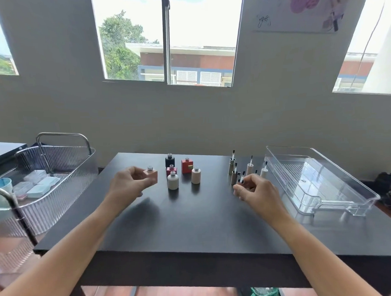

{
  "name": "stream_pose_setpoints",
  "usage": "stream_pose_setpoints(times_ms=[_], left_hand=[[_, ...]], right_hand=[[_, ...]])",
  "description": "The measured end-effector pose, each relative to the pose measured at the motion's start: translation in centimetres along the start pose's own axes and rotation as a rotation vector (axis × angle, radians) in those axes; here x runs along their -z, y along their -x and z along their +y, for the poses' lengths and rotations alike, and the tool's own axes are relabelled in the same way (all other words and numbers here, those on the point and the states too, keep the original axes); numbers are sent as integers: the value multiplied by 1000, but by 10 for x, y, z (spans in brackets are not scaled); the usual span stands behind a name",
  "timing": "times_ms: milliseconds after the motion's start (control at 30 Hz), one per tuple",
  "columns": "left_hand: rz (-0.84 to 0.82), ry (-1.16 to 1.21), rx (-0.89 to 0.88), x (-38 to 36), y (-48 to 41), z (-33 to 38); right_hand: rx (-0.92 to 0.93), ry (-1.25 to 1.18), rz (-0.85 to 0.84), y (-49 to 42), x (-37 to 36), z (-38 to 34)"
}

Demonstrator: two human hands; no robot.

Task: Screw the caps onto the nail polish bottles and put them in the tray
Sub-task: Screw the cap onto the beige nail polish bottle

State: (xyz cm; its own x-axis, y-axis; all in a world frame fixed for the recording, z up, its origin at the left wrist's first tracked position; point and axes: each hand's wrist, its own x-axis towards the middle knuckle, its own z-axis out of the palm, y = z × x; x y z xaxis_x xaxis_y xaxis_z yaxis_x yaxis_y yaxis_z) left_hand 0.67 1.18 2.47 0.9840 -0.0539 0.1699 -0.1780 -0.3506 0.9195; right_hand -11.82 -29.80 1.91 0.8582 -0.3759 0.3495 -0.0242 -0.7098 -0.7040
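Windows and a grey wall fill the top of the frame, and below them a dark table [193, 225] carries everything for the job. At centre the left hand [127, 185] has its fingers closed around a pink bottle [151, 175], lifted just clear of the surface, its threaded neck bare and pointing up. Five more uncapped bottles [180, 171] stand bunched just to the right of it: black, red, dark pink, white and beige. Right of centre, the right hand [257, 191] has its fingertips pinched narrow on a black cap [241, 179] whose brush points up; whether the cap is off the table I cannot tell. Four other caps [248, 167] stand brush-up just behind that hand. At the far right lies a clear tray [366, 194] with nothing in it, well apart from the bottles. No bottle is capped yet, so this looks like the first pairing, with bottle and cap both in hand. Next, the cap would need turning over so the brush drops into the neck, then twisting down while the left hand steadies the bottle. A cart [58, 174] stands at the left edge.
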Motion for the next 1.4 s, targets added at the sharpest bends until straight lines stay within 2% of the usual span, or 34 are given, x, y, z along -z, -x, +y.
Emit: stream_pose_setpoints(times_ms=[100, 200, 300, 533, 800, 1167, 1400], left_hand=[[-111, 165, -21, 3, 23, 11], [-215, 192, -57, -3, 42, 23], [-280, 192, -91, -13, 56, 29], [-255, 110, -152, -29, 67, 34], [-248, 103, -177, -34, 67, 36], [-239, 89, -209, -39, 64, 36], [-210, 7, -324, -43, 65, 41]], right_hand=[[-7, -217, -44, 8, 1, -15], [32, -384, -94, 14, 0, -31], [68, -444, -136, 17, -4, -44], [192, -408, -184, 18, -2, -57], [277, -263, -132, 17, -5, -62], [319, -154, -105, 11, -7, -57], [323, -176, -117, 7, -6, -61]])
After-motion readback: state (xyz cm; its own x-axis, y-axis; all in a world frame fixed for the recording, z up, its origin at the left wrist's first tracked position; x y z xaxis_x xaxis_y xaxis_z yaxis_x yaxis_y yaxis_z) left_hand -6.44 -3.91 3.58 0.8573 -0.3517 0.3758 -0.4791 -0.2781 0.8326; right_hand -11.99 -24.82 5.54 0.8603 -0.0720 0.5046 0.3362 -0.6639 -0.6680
